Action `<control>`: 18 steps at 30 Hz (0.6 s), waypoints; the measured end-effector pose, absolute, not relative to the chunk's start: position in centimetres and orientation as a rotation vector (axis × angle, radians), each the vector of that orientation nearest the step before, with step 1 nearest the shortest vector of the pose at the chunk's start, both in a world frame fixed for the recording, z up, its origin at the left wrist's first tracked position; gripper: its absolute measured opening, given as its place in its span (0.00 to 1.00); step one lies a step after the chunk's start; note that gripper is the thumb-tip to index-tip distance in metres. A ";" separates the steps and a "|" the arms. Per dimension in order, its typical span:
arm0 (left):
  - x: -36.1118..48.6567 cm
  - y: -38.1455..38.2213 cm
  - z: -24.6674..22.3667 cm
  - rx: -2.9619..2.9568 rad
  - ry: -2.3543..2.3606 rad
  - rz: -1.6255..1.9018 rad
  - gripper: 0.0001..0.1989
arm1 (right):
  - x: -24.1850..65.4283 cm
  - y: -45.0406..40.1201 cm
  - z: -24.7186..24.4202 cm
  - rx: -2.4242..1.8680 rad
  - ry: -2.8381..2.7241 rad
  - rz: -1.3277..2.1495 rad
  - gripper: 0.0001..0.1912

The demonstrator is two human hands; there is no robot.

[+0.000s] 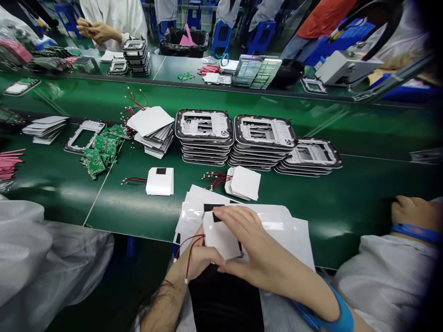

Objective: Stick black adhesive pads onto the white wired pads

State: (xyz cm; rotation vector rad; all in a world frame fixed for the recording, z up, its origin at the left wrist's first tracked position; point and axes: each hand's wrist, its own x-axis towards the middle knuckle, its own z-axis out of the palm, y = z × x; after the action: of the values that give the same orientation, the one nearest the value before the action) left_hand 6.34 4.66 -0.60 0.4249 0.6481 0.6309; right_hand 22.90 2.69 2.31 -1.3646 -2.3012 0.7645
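I hold a thin white square panel (223, 240) with thin red and black wires at its left side, at the table's front edge. My left hand (200, 258) is closed on its left and lower side, thumb on the near edge. My right hand (254, 237) spans the panel, fingertips on a black patch at the far edge and thumb by the near corner. Under and behind it lie white sheets (290, 230) with black patches. Just beyond are a stack of similar wired panels (244, 183) and another white wired piece (160, 181).
Stacked black-and-white frames (204, 133) stand behind, beside a pile of white cards (152, 124) and green circuit boards (105, 147). Pink strips (12, 163) lie far left. A neighbour's hand (413, 212) rests at right; another person's sleeve (44, 258) is at left.
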 end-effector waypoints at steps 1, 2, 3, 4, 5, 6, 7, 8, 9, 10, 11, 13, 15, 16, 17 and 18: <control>6.2 4.7 -0.7 0.421 0.623 0.607 0.39 | 22.9 2.5 2.6 -1.328 -2.342 0.752 0.46; 6.0 4.7 -0.8 0.421 0.595 0.587 0.40 | 23.0 2.4 2.8 -1.310 -2.352 0.753 0.46; 5.8 4.7 -1.0 0.422 0.562 0.573 0.41 | 23.0 2.3 3.1 -1.313 -2.334 0.774 0.46; 5.5 4.7 -1.3 0.421 0.529 0.561 0.41 | 23.1 2.2 3.4 -1.328 -2.296 0.821 0.46; 5.3 4.6 -1.6 0.419 0.492 0.547 0.42 | 23.1 2.2 3.6 -1.347 -2.245 0.890 0.46; 5.2 4.6 -1.9 0.417 0.456 0.535 0.43 | 23.2 2.2 3.8 -1.367 -2.188 0.969 0.47; 5.0 4.5 -2.1 0.416 0.427 0.528 0.44 | 23.2 2.2 3.9 -1.384 -2.133 1.040 0.47; 5.0 4.4 -2.4 0.418 0.402 0.524 0.45 | 23.2 2.2 4.0 -1.398 -2.084 1.097 0.47; 4.9 4.3 -2.6 0.424 0.383 0.531 0.46 | 23.2 2.2 4.0 -1.406 -2.040 1.137 0.47; 5.0 4.2 -2.7 0.435 0.366 0.541 0.47 | 23.2 2.2 4.0 -1.411 -2.001 1.166 0.46; 5.0 4.2 -2.7 0.444 0.353 0.554 0.48 | 23.2 2.2 4.0 -1.417 -1.962 1.189 0.46; 5.1 4.1 -2.6 0.451 0.345 0.580 0.49 | 23.2 2.1 3.8 -1.424 -1.896 1.230 0.46; 5.2 4.1 -2.5 0.441 0.342 0.594 0.49 | 23.3 2.1 3.6 -1.418 -1.842 1.271 0.46; 5.1 4.0 -2.5 0.436 0.345 0.593 0.50 | 23.4 2.1 3.5 -1.407 -1.815 1.296 0.46; 5.1 4.0 -2.5 0.436 0.347 0.593 0.50 | 23.4 2.1 3.4 -1.389 -1.785 1.323 0.45; 5.0 4.0 -2.6 0.441 0.345 0.589 0.50 | 23.5 2.1 3.4 -1.368 -1.752 1.353 0.45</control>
State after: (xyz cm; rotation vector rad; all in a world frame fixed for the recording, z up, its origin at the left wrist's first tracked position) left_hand 4.98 4.00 -2.65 0.4410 0.3445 0.5887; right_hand 23.53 2.12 3.36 -1.3676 -1.7518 1.3533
